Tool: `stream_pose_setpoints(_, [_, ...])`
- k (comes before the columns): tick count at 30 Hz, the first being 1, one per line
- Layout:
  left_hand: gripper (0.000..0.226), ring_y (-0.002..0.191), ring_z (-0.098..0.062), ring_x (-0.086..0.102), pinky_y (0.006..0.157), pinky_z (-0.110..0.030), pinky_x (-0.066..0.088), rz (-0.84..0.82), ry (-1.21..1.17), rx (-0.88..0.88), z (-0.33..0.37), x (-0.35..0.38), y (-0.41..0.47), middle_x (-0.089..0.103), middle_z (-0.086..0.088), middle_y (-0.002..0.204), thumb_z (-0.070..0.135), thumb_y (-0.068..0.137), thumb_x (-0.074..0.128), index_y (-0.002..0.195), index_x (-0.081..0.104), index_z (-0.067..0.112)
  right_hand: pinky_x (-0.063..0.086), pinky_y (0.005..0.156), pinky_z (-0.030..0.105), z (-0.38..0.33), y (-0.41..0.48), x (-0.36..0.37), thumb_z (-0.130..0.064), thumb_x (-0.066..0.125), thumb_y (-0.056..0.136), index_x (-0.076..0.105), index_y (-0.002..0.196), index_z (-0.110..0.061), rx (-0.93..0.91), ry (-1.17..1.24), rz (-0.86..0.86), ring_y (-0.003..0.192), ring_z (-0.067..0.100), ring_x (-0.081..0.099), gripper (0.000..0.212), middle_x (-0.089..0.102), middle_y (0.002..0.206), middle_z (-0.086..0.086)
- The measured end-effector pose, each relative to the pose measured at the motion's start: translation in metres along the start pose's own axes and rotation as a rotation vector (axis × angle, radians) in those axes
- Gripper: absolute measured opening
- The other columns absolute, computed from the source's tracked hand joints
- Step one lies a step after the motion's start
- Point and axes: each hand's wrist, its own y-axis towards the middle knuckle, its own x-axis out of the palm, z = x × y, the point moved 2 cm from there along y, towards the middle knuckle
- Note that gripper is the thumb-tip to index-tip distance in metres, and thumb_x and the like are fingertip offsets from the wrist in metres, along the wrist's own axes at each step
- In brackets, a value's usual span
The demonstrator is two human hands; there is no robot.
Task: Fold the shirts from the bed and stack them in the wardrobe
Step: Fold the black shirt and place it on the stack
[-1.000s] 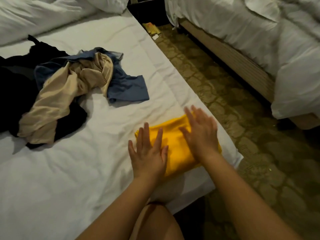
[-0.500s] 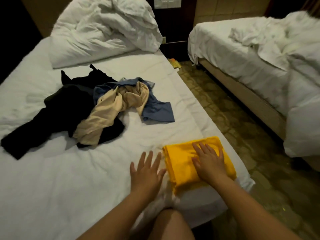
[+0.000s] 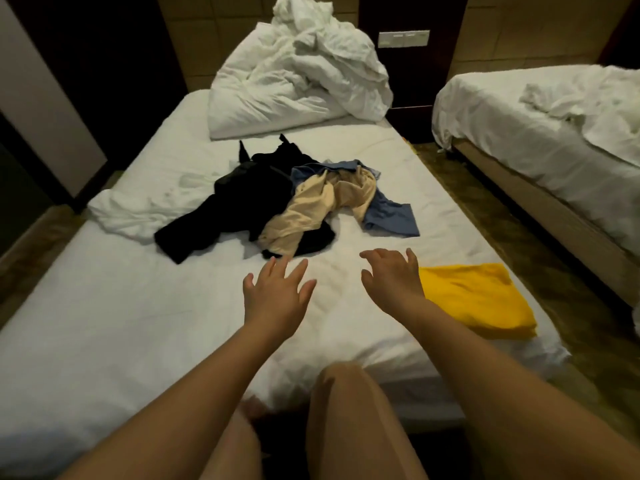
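Fingers of left hand straight and spread, gripping nothing. Fingers of right hand loosely bent, spread, likewise empty. Both palms down over the white bed, near its foot end. Just right of the right hand: folded yellow shirt, flat by the bed's right edge. Beyond the hands, mid-bed: unfolded heap of beige shirt, blue shirt, black garment. At the head end: crumpled duvet. Across the aisle: second bed.
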Motion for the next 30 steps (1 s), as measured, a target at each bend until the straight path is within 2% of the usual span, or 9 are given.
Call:
stream_pose_setpoints(10, [0.053,0.144,-0.019,0.013,0.112,-0.049,0.016,-0.056,0.047,-0.192,-0.103,0.018,0.067,0.018,0.001,0.157,0.053,0.097,0.021,0.147,0.020,0.035,0.015,0.110,0.045,-0.075,0.107,0.044,-0.028,0.038,0.096,0.046,0.133,-0.024,-0.159,0.014,-0.089,0.125,0.024,0.042,0.038,0.050,0.136,-0.001])
stream_pose_setpoints(15, [0.055,0.143,-0.021,0.018,0.110,-0.048,0.021,-0.027,-0.019,-0.252,-0.138,0.031,0.127,0.021,0.000,0.156,0.054,0.096,0.022,0.148,0.019,0.034,0.029,0.097,0.037,-0.114,0.198,0.063,-0.030,0.041,0.095,0.051,0.126,-0.021,-0.193,-0.003,0.010,0.117,0.026,0.047,0.034,0.056,0.127,0.002])
stream_pose_setpoints(17, [0.057,0.142,-0.021,0.019,0.109,-0.048,0.022,0.009,-0.058,-0.247,-0.148,0.037,0.149,0.023,0.000,0.155,0.056,0.095,0.022,0.147,0.020,0.035,0.032,0.096,0.039,-0.130,0.230,0.077,-0.033,0.044,0.095,0.044,0.132,-0.021,-0.163,0.055,0.014,0.119,0.027,0.046,0.039,0.051,0.131,0.003])
stream_pose_setpoints(19, [0.056,0.142,-0.020,0.018,0.109,-0.047,0.022,0.032,-0.075,-0.252,-0.158,0.043,0.166,0.023,0.001,0.155,0.054,0.095,0.026,0.147,0.019,0.036,0.035,0.099,0.041,-0.140,0.261,0.091,-0.038,0.050,0.093,0.027,0.143,-0.021,-0.067,0.164,-0.030,0.128,0.030,0.039,0.058,0.036,0.145,0.007])
stream_pose_setpoints(21, [0.056,0.143,-0.019,0.018,0.109,-0.047,0.022,0.034,-0.074,-0.268,-0.168,0.049,0.175,0.023,0.002,0.155,0.054,0.096,0.027,0.148,0.018,0.036,0.037,0.099,0.045,-0.141,0.287,0.101,-0.042,0.055,0.090,0.010,0.149,-0.023,0.114,0.393,-0.082,0.134,0.033,0.032,0.076,0.020,0.154,0.009])
stream_pose_setpoints(22, [0.056,0.143,-0.019,0.018,0.110,-0.047,0.022,0.033,-0.065,-0.273,-0.173,0.052,0.176,0.023,0.002,0.155,0.055,0.095,0.025,0.148,0.018,0.036,0.041,0.095,0.045,-0.140,0.297,0.105,-0.041,0.055,0.091,0.010,0.149,-0.022,0.166,0.513,-0.092,0.131,0.033,0.037,0.077,0.025,0.152,0.009])
stream_pose_setpoints(24, [0.061,0.143,-0.020,0.019,0.110,-0.047,0.023,0.031,-0.058,-0.273,-0.180,0.056,0.175,0.024,0.002,0.155,0.059,0.091,0.017,0.148,0.018,0.035,0.048,0.082,0.043,-0.140,0.305,0.105,-0.035,0.050,0.095,0.029,0.143,-0.017,0.117,0.619,-0.088,0.113,0.032,0.053,0.055,0.049,0.134,0.011])
stream_pose_setpoints(26, [0.062,0.142,-0.021,0.020,0.110,-0.048,0.024,0.029,-0.061,-0.273,-0.186,0.053,0.175,0.024,0.001,0.155,0.059,0.092,0.018,0.148,0.018,0.034,0.048,0.073,0.042,-0.144,0.304,0.092,-0.030,0.044,0.099,0.046,0.126,-0.013,0.025,0.606,-0.032,0.095,0.031,0.058,0.032,0.061,0.112,0.011])
stream_pose_setpoints(30, [0.058,0.142,-0.020,0.019,0.110,-0.047,0.025,0.089,-0.073,-0.289,-0.179,0.016,0.175,0.022,0.000,0.155,0.054,0.095,0.027,0.148,0.016,0.034,0.040,0.070,0.036,-0.162,0.300,0.017,-0.023,0.041,0.099,0.052,0.121,-0.010,-0.070,0.722,0.204,0.095,0.035,0.058,0.028,0.063,0.106,0.015])
